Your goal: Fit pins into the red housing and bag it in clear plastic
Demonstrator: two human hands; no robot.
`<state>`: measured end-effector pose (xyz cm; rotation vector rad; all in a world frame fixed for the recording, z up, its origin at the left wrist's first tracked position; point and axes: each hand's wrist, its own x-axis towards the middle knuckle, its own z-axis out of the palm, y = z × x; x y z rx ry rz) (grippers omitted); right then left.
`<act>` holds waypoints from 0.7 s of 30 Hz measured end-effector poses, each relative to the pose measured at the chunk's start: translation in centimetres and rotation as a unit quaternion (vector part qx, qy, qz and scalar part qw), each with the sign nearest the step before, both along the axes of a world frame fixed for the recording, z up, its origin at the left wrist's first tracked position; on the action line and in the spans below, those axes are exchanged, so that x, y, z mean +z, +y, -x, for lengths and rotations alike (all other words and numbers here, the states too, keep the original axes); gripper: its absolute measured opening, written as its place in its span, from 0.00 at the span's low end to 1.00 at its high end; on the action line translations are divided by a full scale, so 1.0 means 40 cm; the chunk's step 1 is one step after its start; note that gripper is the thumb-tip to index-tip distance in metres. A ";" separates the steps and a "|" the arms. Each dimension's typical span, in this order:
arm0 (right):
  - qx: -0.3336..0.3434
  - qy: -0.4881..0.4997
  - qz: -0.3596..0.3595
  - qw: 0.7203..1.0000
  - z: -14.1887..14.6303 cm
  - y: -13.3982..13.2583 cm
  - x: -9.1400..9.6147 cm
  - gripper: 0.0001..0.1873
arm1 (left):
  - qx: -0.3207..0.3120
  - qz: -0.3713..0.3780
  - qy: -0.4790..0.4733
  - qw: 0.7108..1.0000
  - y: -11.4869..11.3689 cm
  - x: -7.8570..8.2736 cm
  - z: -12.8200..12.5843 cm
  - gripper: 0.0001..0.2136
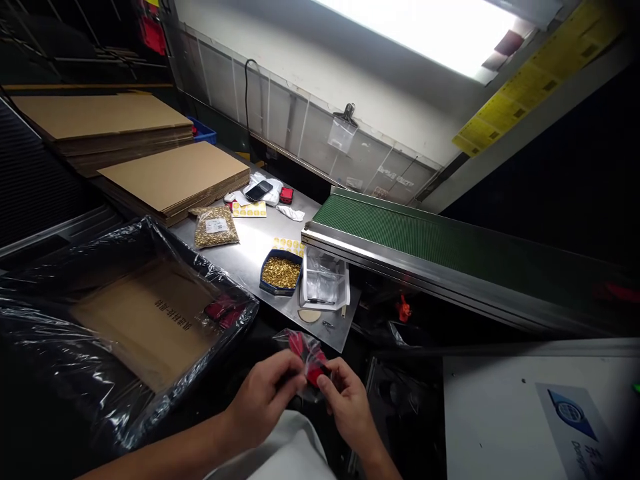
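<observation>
Between my hands is a clear plastic bag (310, 353) with red pieces inside, held over my lap. My left hand (265, 397) pinches the bag's left side between thumb and finger. On its right side, my right hand (346, 400) grips the bag with thumb and curled fingers. What exactly the red pieces are is too blurred to tell. Just beyond the hands, on the metal table, stand a dark blue tray (276, 291) of small gold-coloured parts and a white bin (347, 287) holding clear bags.
Left of me is a carton (135, 313) lined with black plastic, with red items inside. Stacks of cardboard (175, 175) lie behind it. A bag of gold parts (216, 233) rests on the table. A green conveyor belt (390, 230) runs off to the right.
</observation>
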<state>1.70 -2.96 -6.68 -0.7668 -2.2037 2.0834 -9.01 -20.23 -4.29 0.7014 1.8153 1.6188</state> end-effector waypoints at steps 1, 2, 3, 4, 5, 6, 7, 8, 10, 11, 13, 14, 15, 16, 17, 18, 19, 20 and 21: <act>-0.011 0.017 -0.002 1.000 0.001 -0.001 0.001 0.13 | -0.014 -0.005 0.010 1.000 -0.003 -0.003 -0.010 0.12; -0.021 0.038 -0.006 0.999 0.002 -0.001 0.003 0.12 | -0.010 -0.011 -0.002 1.000 -0.005 -0.010 -0.018 0.12; -0.030 0.058 -0.011 0.998 0.003 -0.002 0.006 0.11 | 0.017 -0.016 -0.038 0.999 -0.003 -0.019 -0.024 0.14; -0.037 0.074 -0.013 0.996 0.004 -0.004 0.008 0.11 | 0.061 -0.020 -0.102 0.993 0.002 -0.030 -0.026 0.16; -0.042 0.084 -0.012 0.996 0.004 -0.007 0.009 0.10 | 0.107 -0.024 -0.191 0.976 0.011 -0.040 -0.026 0.19; -0.043 0.090 -0.006 0.995 0.005 -0.012 0.008 0.10 | 0.138 -0.031 -0.292 0.946 0.023 -0.046 -0.022 0.22; -0.039 0.096 0.002 0.995 0.005 -0.019 0.008 0.10 | 0.145 -0.047 -0.391 0.908 0.037 -0.049 -0.016 0.25; -0.030 0.098 0.012 0.995 0.005 -0.026 0.007 0.10 | 0.128 -0.071 -0.479 0.865 0.051 -0.047 -0.009 0.27; -0.005 0.094 0.009 0.996 0.004 -0.040 0.010 0.10 | 0.072 -0.128 -0.602 0.785 0.077 -0.033 0.006 0.29; 0.012 0.085 -0.014 0.996 0.004 -0.045 0.015 0.10 | 0.060 -0.147 -0.633 0.758 0.087 -0.023 0.011 0.28; 0.045 0.064 -0.108 0.991 0.007 -0.050 0.032 0.09 | 0.084 -0.155 -0.653 0.737 0.099 -0.010 0.018 0.25; 0.053 0.057 -0.167 0.983 0.010 -0.051 0.043 0.09 | 0.110 -0.144 -0.643 0.744 0.103 -0.008 0.019 0.24; 0.054 0.055 -0.223 0.972 0.014 -0.050 0.054 0.10 | 0.143 -0.131 -0.621 0.759 0.105 -0.010 0.018 0.23; 0.050 0.059 -0.266 0.961 0.021 -0.050 0.065 0.12 | 0.174 -0.116 -0.595 0.776 0.106 -0.014 0.016 0.22; 0.043 0.067 -0.294 0.952 0.029 -0.052 0.075 0.15 | 0.200 -0.103 -0.570 0.790 0.106 -0.020 0.012 0.21; 0.038 0.076 -0.307 0.948 0.039 -0.055 0.083 0.18 | 0.219 -0.092 -0.549 0.802 0.107 -0.026 0.008 0.21; 0.034 0.083 -0.311 0.946 0.050 -0.060 0.089 0.18 | 0.230 -0.084 -0.533 0.810 0.107 -0.032 0.002 0.22; 0.030 0.086 -0.310 0.946 0.063 -0.067 0.093 0.17 | 0.233 -0.079 -0.526 0.814 0.107 -0.038 -0.004 0.24; 0.023 0.081 -0.308 0.948 0.075 -0.074 0.096 0.16 | 0.229 -0.074 -0.526 0.815 0.108 -0.042 -0.011 0.26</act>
